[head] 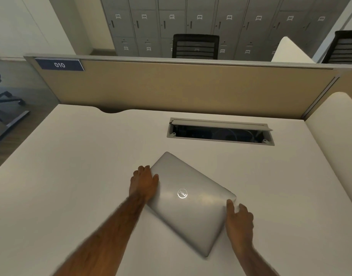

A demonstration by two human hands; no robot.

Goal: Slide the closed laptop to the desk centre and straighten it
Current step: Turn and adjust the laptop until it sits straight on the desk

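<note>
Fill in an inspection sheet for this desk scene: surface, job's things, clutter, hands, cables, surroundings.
Surface: white desk, bare apart from the laptop.
Job's things: closed silver laptop, lying skewed to the desk edges.
Clutter: nothing seen.
Hands: left hand on the laptop's left edge; right hand at its right corner.
Cables: open cable hatch; contents too dark to tell.
Surroundings: beige partition, sign 010, grey lockers, black chair.

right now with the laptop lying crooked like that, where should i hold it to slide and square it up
Hold the closed laptop by two opposite short edges, one hand from each side, as the left hand and right hand sit now. It lies flat, thin and rotated on the desk, so a grip across it probably gives the turning leverage.
</note>
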